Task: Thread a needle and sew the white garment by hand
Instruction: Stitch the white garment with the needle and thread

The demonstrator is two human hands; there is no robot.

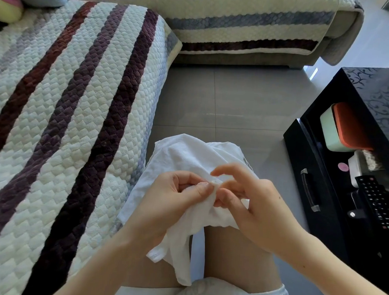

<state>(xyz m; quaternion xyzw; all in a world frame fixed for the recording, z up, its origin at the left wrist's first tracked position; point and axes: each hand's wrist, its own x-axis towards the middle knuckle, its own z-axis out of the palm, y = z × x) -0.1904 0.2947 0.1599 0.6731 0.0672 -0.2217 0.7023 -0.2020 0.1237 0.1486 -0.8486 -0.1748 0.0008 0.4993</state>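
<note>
Lower centre, the left hand [174, 198] pinched the white garment [188, 156]; the right hand [256, 203] had an unclear grip. That fold probably needed holding taut.

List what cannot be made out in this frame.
Head view only.
The needle and thread: too small, or hidden by the fingers of the left hand and right hand.
Stitch spot on the garment: covered by both hands.
Whether the right hand holds anything: cannot tell.
The remote: cut off by the right edge.
</note>
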